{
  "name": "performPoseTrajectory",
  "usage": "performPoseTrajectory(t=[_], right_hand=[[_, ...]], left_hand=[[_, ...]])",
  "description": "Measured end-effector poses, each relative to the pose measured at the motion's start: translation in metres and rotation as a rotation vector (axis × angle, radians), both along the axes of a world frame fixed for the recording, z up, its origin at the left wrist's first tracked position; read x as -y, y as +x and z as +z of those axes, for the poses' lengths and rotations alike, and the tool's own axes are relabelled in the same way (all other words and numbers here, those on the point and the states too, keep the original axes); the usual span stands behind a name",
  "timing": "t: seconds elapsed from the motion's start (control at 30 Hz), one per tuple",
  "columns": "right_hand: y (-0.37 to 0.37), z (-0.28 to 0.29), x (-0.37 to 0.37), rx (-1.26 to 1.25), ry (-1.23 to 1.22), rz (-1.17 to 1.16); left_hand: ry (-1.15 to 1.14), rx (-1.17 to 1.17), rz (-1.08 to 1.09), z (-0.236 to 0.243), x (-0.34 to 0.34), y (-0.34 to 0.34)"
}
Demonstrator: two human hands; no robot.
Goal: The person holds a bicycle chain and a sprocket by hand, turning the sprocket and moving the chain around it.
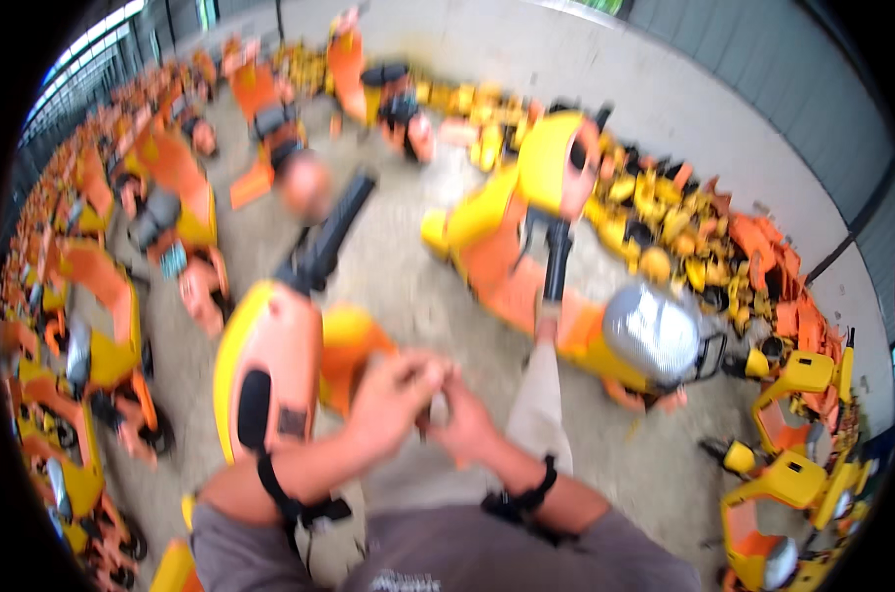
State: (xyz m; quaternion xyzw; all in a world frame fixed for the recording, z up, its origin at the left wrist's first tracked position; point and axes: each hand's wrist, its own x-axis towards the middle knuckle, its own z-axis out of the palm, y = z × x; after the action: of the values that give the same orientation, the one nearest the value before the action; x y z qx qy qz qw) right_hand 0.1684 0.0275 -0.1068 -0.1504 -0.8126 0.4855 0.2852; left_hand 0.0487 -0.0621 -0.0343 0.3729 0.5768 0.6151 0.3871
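In front of my body, my left hand (396, 391) and my right hand (464, 418) meet with fingers bent and tips pressed together. Something small and pale may sit between them, but blur hides what it is. Black straps circle both wrists. Close beside my left forearm stands the orange-and-yellow front of a scooter (288, 345), its black handlebar grip (345, 215) pointing away. To the right is another yellow-and-orange scooter (495, 259) with a black handlebar grip (558, 259) and a silvery seat (651, 333). Neither hand touches a grip.
Rows of orange and yellow scooters (97, 276) fill the left side. A long heap of loose yellow and orange body panels (665, 222) lies along the pale wall (615, 69). More yellow scooters (798, 479) stand at the lower right. The floor (398, 242) is grey concrete.
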Motion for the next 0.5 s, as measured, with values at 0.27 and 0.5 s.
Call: performPoseTrajectory(t=[0.27,0.5], right_hand=[[0.002,0.013,0.003,0.089,-0.115,0.019],[0.013,-0.031,-0.005,0.071,-0.208,0.094]], left_hand=[[0.051,0.339,0.086,-0.010,-0.008,-0.002],[0.097,0.361,-0.017,0.000,-0.008,0.005]])
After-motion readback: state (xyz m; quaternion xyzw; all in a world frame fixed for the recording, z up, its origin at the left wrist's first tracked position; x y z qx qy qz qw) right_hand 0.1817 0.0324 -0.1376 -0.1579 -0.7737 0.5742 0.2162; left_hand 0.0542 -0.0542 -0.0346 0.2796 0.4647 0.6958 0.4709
